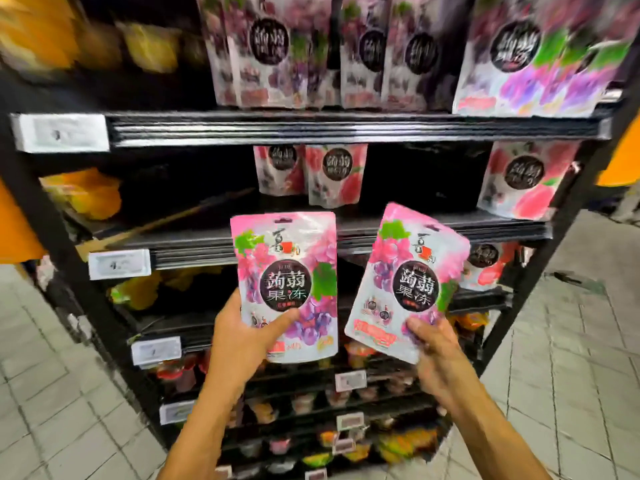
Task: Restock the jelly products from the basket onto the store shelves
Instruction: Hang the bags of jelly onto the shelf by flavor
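We hold both pouches by the bottom, faces toward us, probably to compare them with the grape row (277,46) on the top shelf (346,128) at 12 o'clock. The left hand (239,337) pinches the upright left pouch (284,265). The right hand (436,355) pinches the tilted right pouch (405,271). Each pouch rises at 12 o'clock from its fingers (280,323).

A shop: black shelving (346,128) with price tags (62,132) holds rows of jelly pouches (273,53).
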Demonstrator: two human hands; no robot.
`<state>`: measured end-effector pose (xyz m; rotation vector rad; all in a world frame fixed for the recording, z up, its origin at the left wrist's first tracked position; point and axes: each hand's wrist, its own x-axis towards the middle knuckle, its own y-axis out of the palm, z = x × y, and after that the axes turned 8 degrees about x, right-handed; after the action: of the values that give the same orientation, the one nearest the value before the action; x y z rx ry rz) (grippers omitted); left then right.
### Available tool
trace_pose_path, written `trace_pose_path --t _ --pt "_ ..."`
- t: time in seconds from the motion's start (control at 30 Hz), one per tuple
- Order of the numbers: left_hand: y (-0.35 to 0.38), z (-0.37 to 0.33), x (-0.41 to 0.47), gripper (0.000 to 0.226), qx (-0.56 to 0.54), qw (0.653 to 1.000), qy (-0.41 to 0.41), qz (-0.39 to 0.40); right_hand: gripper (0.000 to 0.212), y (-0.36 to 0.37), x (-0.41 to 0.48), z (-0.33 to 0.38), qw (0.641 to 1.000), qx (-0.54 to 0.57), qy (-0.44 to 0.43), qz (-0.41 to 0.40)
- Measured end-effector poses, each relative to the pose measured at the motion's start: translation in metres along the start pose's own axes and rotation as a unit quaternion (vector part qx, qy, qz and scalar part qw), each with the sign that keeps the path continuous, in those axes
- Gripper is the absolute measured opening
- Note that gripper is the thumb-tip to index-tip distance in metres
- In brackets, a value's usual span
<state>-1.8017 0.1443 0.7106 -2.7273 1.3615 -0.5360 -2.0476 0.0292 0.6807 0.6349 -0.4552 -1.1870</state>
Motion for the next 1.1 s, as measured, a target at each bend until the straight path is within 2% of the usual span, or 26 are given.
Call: trace_pose_path --t 0.1,0.23,0.37,0.5,0.6,0.73,0.97,1.0,1.07,1.1 --pt "0.004 -0.039 0.013 0.063 -0.007 0.999 0.049 0.007 0.018 0.017 0.003 0.045 0.998 -0.017 -0.051 0.03" --pt "0.018 -0.083 0.035 0.061 -0.022 0.995 0.098 0.013 0.003 0.029 0.01 0.109 0.979 -0.126 -0.143 0.067" --pt "0.044 -0.125 0.061 0.056 -0.035 0.99 0.133 0.008 0.026 0.035 0.023 0.168 0.961 -0.163 -0.215 0.063" --pt "0.071 -0.154 0.078 0.054 -0.038 0.988 0.151 -0.005 0.018 0.043 0.043 0.218 0.939 -0.209 -0.269 0.051" --pt "0.087 -0.166 0.089 0.051 -0.04 0.988 0.152 -0.01 0.023 0.049 0.061 0.245 0.926 -0.223 -0.301 0.048" --pt "0.103 -0.177 0.098 0.057 -0.046 0.99 0.136 -0.008 0.033 0.062 0.089 0.271 0.923 -0.232 -0.304 0.047" --pt "0.117 -0.175 0.102 0.058 -0.048 0.992 0.114 -0.003 0.038 0.085 0.142 0.291 0.927 -0.228 -0.294 0.042" --pt "0.117 -0.174 0.103 0.059 -0.046 0.993 0.112 -0.007 0.043 0.089 0.151 0.293 0.929 -0.22 -0.294 0.045" --pt "0.117 -0.172 0.105 0.06 -0.041 0.993 0.109 -0.016 0.082 0.096 0.166 0.293 0.932 -0.214 -0.287 0.056" --pt "0.117 -0.171 0.107 0.06 -0.038 0.993 0.108 -0.021 0.087 0.1 0.171 0.293 0.932 -0.215 -0.286 0.058"
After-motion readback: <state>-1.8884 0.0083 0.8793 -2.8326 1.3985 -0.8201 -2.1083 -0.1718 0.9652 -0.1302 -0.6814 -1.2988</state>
